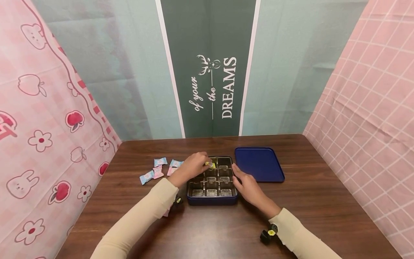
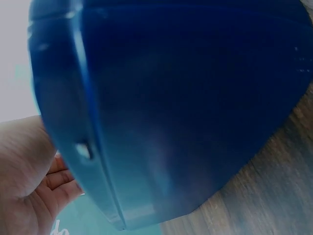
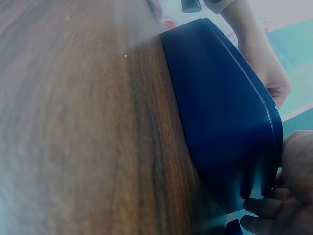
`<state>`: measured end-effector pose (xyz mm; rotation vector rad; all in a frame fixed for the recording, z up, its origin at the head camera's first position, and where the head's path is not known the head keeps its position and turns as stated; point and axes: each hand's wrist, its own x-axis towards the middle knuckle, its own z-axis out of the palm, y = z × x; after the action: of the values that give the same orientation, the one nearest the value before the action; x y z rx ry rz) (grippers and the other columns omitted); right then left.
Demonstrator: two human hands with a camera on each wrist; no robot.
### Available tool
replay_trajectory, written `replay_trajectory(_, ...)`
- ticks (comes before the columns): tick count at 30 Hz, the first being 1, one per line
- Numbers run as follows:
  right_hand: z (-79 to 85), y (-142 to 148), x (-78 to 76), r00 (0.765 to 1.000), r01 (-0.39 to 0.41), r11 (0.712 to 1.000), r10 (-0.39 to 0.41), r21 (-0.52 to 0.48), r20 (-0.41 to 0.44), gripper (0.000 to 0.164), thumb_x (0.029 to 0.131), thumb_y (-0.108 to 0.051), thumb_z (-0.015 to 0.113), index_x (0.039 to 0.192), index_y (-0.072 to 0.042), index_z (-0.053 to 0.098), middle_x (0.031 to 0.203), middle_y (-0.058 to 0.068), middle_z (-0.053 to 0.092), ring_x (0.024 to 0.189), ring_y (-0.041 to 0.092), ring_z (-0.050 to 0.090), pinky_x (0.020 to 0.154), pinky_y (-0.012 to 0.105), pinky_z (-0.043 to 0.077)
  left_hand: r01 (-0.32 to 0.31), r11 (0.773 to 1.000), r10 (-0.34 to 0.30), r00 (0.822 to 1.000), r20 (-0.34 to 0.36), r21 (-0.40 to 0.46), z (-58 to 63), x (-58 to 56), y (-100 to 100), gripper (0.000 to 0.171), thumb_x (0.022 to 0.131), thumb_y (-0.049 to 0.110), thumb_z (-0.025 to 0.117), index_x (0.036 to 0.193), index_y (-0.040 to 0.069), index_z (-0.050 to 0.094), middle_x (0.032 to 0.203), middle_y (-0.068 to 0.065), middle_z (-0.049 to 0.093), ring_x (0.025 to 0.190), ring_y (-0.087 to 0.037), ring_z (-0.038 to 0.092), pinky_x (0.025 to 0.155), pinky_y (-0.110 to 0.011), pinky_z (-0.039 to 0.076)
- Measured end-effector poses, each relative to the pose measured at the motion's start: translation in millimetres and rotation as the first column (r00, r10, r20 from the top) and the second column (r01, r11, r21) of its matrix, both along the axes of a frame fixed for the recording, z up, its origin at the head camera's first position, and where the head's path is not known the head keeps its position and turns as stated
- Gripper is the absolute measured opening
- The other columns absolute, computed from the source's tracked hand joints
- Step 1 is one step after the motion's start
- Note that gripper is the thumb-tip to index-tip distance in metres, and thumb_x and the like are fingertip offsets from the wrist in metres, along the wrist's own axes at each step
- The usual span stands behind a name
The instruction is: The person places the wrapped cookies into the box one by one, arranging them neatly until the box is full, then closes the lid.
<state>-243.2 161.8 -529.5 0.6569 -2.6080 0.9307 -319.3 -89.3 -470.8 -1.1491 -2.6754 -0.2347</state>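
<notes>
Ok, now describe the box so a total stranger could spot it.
On the brown table, look where the left hand and right hand reach. There sits a dark blue box. Its depth and small inner sections set it apart from the flat blue lid to its right.

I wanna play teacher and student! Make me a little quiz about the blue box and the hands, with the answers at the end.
1. True or false: the blue lid lies on the table, off the blue box.

2. Pick one. What colour is the small packet at the fingertips of the left hand?
A) red
B) yellow
C) black

3. Fill in the blank: in the head view, the row of the tray nearest the person has ____ compartments.

Key: 1. True. 2. B, yellow. 3. Three.
</notes>
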Motion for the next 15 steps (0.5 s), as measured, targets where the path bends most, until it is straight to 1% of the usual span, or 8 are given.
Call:
replay_trajectory(6,-1.0,0.6,0.0,1.0,-0.004,1.0,0.004,-0.007,0.007,0.051,0.101,-0.007,0.06,0.147,0.008,0.045,0.152,0.024,0.044,0.136,0.033,0.048,0.103,0.051,0.045,0.015,1.0,-0.016,0.999,0.028,0.024,-1.5,-0.3,2.5,0.025,0.093,0.018,0.076,0.115,0.007,0.077,0.103,-0.008,0.069,0.087,-0.016,0.068,0.074,-0.029,0.057)
replay_trajectory(15,0.0,0.6,-2.1,1.0,-0.003,1.0,0.003,-0.006,-0.017,0.051,0.1,-0.006,0.061,0.146,0.008,0.047,0.15,0.024,0.046,0.134,0.034,0.05,0.103,0.051,0.046,0.024,0.999,-0.024,1.0,0.003,0.03,-2.6,-1.0,4.2,0.026,0.092,0.019,0.077,0.114,0.006,0.077,0.103,-0.006,0.069,0.089,-0.017,0.069,0.076,-0.028,0.057)
